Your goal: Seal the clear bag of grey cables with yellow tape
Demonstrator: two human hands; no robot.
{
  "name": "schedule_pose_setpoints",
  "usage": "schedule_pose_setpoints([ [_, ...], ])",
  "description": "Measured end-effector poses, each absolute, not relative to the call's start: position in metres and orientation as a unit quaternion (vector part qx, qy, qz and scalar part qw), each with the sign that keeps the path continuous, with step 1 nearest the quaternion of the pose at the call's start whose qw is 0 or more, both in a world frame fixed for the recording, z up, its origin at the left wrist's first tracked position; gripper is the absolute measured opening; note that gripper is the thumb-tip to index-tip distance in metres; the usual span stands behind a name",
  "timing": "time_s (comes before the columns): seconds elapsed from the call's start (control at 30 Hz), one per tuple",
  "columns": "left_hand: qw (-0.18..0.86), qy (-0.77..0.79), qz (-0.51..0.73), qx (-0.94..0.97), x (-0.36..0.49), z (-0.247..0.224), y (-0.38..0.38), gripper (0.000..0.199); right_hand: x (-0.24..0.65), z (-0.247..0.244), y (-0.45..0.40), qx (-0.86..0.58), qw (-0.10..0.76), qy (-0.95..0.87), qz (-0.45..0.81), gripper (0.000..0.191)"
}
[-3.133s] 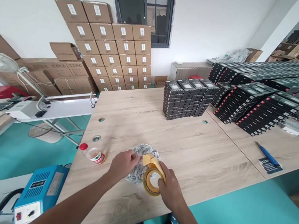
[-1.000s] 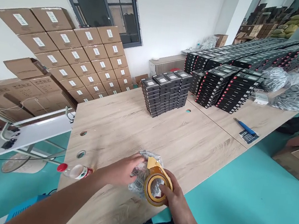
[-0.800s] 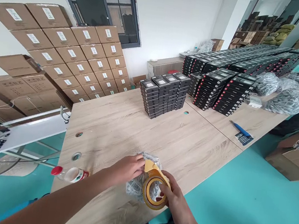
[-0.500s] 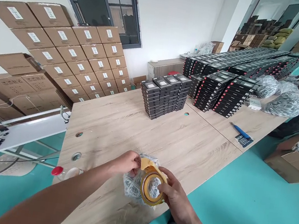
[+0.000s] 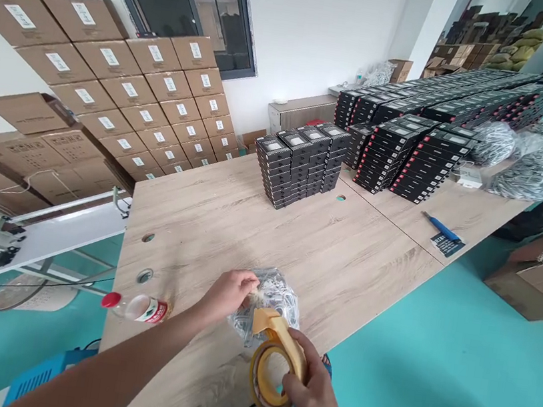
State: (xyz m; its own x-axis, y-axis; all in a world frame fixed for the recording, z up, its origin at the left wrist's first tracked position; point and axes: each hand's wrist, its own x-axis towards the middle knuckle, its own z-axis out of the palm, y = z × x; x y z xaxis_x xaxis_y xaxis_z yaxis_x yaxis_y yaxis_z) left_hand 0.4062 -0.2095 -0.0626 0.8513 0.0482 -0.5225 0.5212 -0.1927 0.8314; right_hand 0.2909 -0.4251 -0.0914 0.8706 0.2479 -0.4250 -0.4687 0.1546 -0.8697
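At six o'clock the right hand [image 5: 312, 398] grips the tape roll [image 5: 273, 372], past the table [image 5: 248, 227] edge. The left hand [image 5: 229, 292] pinches the clear bag [image 5: 273, 298] just beyond; its contents are unclear. A bottle [image 5: 138, 308] lies at nine o'clock, with open tabletop before the black boxes [image 5: 300, 164] at twelve.

No lettering is legible: the white labels on the stacked brown cardboard cartons [image 5: 116, 87] are too small to read.

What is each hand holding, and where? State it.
Right hand grips the tape roll at its rim. Left hand pinches the bag at its top edge.
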Motion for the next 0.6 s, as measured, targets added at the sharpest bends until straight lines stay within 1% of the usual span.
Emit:
schedule_pose_setpoints([
  [0.07, 0.568, 0.099, -0.174, 0.798, 0.402, -0.061, -0.202, 0.011, 0.289, -0.098, -0.426, -0.598, 0.762, 0.08, 0.233, 0.068],
  [0.13, 0.529, -0.015, -0.168, 0.831, 0.4, -0.06, -0.191, 0.008, 0.288, -0.1, -0.428, -0.591, 0.768, 0.077, 0.236, 0.068],
  [0.23, 0.439, -0.159, -0.197, 0.862, 0.404, -0.058, -0.176, 0.045, 0.288, -0.099, -0.43, -0.582, 0.772, 0.09, 0.238, 0.069],
  [0.27, 0.419, -0.177, -0.204, 0.867, 0.407, -0.057, -0.174, 0.05, 0.288, -0.098, -0.43, -0.579, 0.774, 0.097, 0.237, 0.07],
  [0.3, 0.401, -0.193, -0.204, 0.872, 0.41, -0.056, -0.174, 0.049, 0.288, -0.098, -0.43, -0.575, 0.777, 0.103, 0.235, 0.07],
  [0.33, 0.391, -0.201, -0.199, 0.876, 0.415, -0.055, -0.175, 0.044, 0.289, -0.097, -0.43, -0.571, 0.78, 0.105, 0.233, 0.07],
  [0.43, 0.405, -0.196, -0.179, 0.875, 0.425, -0.051, -0.188, 0.017, 0.291, -0.096, -0.432, -0.562, 0.787, 0.112, 0.228, 0.069],
  [0.47, 0.421, -0.179, -0.182, 0.87, 0.428, -0.05, -0.192, 0.016, 0.292, -0.095, -0.433, -0.559, 0.788, 0.117, 0.229, 0.069],
  [0.6, 0.511, -0.019, -0.226, 0.829, 0.428, -0.047, -0.206, 0.029, 0.298, -0.084, -0.436, -0.513, 0.816, 0.126, 0.234, 0.071],
])
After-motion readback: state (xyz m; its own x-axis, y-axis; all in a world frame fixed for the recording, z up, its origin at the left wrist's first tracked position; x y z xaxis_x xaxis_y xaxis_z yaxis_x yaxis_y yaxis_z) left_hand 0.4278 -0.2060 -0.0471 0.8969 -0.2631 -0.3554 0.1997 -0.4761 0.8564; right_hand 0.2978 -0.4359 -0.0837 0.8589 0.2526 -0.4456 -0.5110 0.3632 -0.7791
